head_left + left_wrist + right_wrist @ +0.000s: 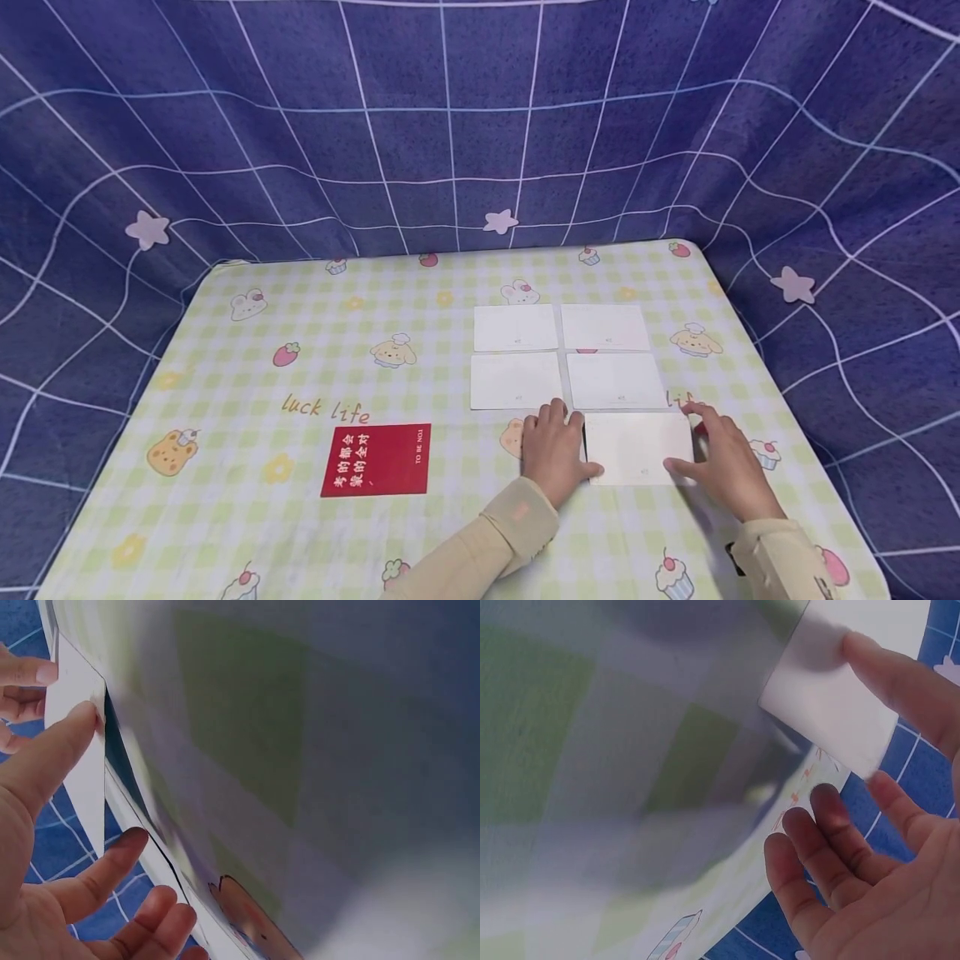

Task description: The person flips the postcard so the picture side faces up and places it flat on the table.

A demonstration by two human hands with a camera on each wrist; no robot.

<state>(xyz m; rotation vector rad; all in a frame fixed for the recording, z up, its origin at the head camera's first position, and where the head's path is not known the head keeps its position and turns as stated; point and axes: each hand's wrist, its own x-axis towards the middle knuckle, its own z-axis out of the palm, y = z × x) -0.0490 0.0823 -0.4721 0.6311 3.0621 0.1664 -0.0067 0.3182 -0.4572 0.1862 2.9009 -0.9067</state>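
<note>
You're pinching the white card (pixel 630 446) at opposite ends between thumb and index of your left hand (pixel 553 454) and right hand (pixel 729 465), other fingers standing off it, just below the lower-right laid card (pixel 617 379). Whether it's touching the tablecloth (pixel 225 533) is hard to tell; be keeping both ends level, squaring edges gently.

The left hand (pixel 553 450) is holding the left side of the nearest white card (pixel 633 446), its thumb touching the edge. The right hand (pixel 727 467) is gripping the right side with thumb and index finger. The sleeved left forearm (pixel 472 554) and right forearm (pixel 783 558) are reaching in from the card's near side.
</note>
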